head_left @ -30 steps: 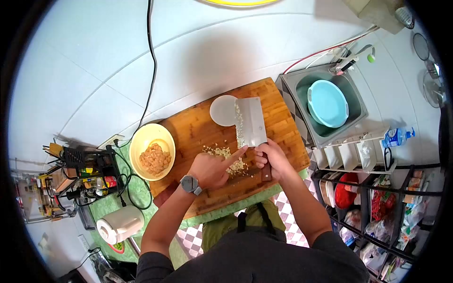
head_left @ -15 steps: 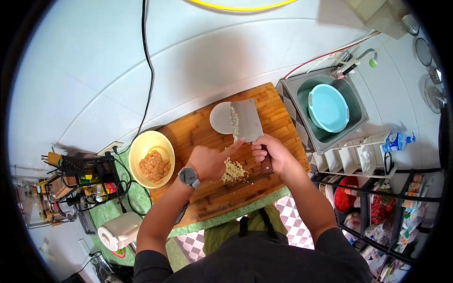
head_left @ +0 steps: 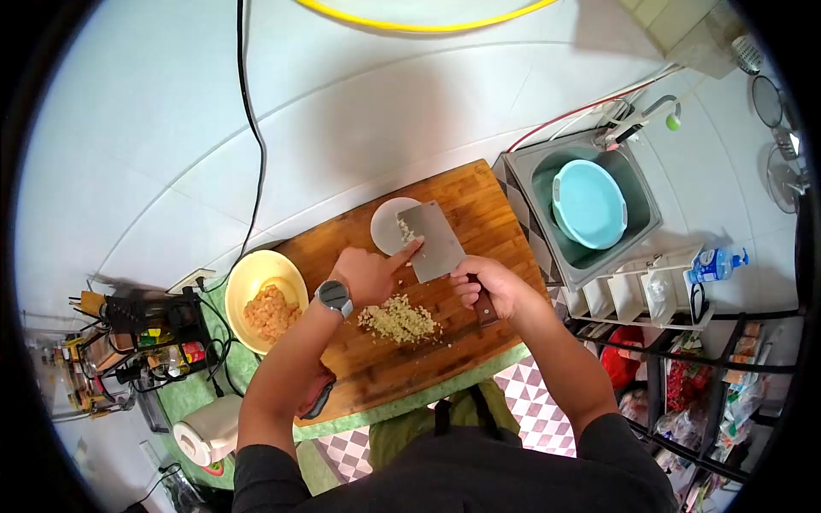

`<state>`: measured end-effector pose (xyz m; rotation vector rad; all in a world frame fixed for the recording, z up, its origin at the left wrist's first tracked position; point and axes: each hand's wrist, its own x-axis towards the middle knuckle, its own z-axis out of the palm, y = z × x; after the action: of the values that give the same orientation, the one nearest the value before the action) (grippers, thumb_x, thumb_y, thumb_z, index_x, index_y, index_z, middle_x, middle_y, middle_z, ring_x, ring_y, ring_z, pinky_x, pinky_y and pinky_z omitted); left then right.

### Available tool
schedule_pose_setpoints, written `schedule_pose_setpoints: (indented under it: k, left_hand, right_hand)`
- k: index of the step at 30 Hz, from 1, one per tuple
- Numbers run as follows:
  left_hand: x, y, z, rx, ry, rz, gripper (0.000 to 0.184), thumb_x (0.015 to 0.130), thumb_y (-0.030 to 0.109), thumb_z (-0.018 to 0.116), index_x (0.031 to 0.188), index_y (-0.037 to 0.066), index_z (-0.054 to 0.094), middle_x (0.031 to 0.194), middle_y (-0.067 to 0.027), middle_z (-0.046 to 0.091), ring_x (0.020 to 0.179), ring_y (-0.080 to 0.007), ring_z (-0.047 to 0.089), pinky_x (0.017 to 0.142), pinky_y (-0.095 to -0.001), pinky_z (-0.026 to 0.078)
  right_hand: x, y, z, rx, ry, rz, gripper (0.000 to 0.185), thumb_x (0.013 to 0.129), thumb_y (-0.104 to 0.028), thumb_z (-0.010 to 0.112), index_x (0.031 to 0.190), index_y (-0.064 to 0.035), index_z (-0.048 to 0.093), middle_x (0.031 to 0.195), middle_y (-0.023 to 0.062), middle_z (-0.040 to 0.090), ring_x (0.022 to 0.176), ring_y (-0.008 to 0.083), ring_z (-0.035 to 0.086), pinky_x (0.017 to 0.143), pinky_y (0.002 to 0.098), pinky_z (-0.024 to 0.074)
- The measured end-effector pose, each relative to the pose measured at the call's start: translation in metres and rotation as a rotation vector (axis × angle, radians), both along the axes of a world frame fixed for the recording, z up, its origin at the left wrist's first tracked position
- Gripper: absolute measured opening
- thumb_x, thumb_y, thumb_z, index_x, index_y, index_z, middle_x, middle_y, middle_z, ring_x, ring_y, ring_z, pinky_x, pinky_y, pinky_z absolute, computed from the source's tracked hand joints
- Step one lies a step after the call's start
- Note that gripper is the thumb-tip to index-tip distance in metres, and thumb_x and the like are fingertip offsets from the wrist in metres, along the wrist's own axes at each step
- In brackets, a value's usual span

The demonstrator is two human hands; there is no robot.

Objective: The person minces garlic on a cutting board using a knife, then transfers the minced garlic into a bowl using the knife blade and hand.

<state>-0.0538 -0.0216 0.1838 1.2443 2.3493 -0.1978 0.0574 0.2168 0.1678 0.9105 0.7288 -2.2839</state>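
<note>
My right hand (head_left: 494, 289) is closed round the brown handle of a cleaver (head_left: 438, 244). Its broad blade lies flat over the right side of a small white bowl (head_left: 389, 224). A few chopped pale bits, like garlic, cling along the blade's left part. My left hand (head_left: 368, 272) points with the index finger stretched out, its tip on the blade at those bits; the other fingers are curled and hold nothing I can see. Below it, a heap of chopped pale bits (head_left: 399, 320) lies on the wooden cutting board (head_left: 479, 205).
A cream bowl (head_left: 242, 280) of diced raw meat (head_left: 271, 312) sits at the board's left. To the right, a light blue basin (head_left: 590, 205) stands in the metal sink (head_left: 540, 162). An electric kettle (head_left: 205, 430) is at lower left, a dark folded cloth-like item (head_left: 318, 398) by my left forearm.
My left index finger has slid up along the blade, and fewer bits are left on it. The cleaver has tilted and shifted left. More of the heap on the board shows.
</note>
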Motion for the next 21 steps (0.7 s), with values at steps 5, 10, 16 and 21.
schedule_pose_setpoints:
  k: [5,10,16,21]
  left_hand:
    - [-0.023,0.009,-0.017,-0.032,-0.006,0.050,0.093,0.091,0.020,0.056,0.170,0.033,0.010,0.074,-0.0119,0.073,0.061,-0.0314,0.070,0.057,-0.0450,0.054]
    - [-0.033,0.011,-0.029,-0.015,0.010,0.078,0.088,0.093,0.020,0.054,0.171,0.027,0.013,0.080,-0.0129,0.075,0.068,-0.0322,0.072,0.062,-0.0462,0.055]
    - [-0.045,0.009,-0.071,0.044,0.090,0.166,0.080,0.093,0.022,0.053,0.168,0.024,0.025,0.088,-0.0154,0.076,0.076,-0.0352,0.073,0.069,-0.0488,0.057]
    - [-0.044,0.003,-0.056,0.248,0.069,0.344,0.065,0.093,0.026,0.053,0.158,0.022,0.049,0.092,-0.0192,0.076,0.083,-0.0393,0.073,0.078,-0.0514,0.059]
  right_hand:
    - [-0.003,0.007,0.002,0.017,0.005,0.040,0.012,0.093,-0.002,0.059,0.094,-0.0069,0.047,0.078,0.0013,0.048,0.056,0.0081,0.042,0.050,0.0253,0.0378]
    - [-0.001,0.015,0.002,0.020,-0.009,0.073,0.011,0.093,-0.002,0.058,0.098,-0.0062,0.049,0.078,0.0006,0.048,0.056,0.0075,0.041,0.050,0.0257,0.0377]
    - [0.013,0.023,0.017,0.075,0.057,0.153,0.012,0.094,-0.002,0.059,0.102,-0.0098,0.054,0.076,-0.0031,0.046,0.055,0.0051,0.040,0.051,0.0245,0.0355]
    - [0.037,0.025,0.016,1.230,0.627,0.417,0.017,0.094,-0.006,0.060,0.111,-0.0061,0.054,0.082,0.0043,0.059,0.062,0.0203,0.057,0.058,0.0324,0.0458]
